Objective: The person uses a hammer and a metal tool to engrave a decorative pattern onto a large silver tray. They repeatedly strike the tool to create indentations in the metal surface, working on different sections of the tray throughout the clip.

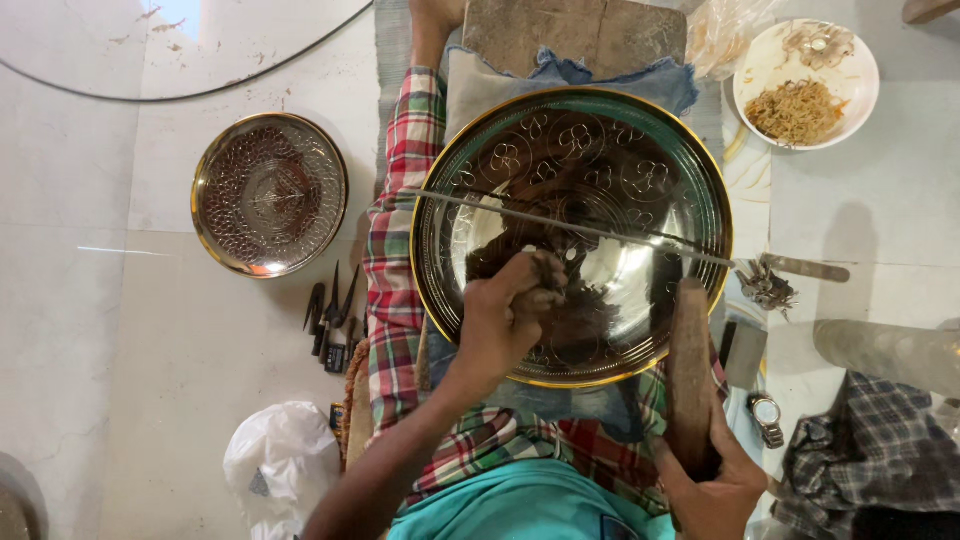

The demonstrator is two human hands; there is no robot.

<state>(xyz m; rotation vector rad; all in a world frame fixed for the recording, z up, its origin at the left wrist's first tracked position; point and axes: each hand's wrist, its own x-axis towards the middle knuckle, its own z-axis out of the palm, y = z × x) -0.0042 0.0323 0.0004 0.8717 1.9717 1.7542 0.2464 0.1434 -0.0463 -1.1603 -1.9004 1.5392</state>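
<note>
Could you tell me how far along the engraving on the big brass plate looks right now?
Flower motifs already ring the upper part of the large plate. The left hand holds a small tool at its centre; the right hand grips a wooden mallet. The smooth, shiny centre looks unworked. A patterned smaller plate lies aside.

Both hands clenched: left (505, 310) forward, right (712, 485) near body.

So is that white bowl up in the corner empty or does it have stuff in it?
Not empty. The white bowl holds a heap of thin golden-brown shavings on one side, with bare white showing on the rest.
</note>
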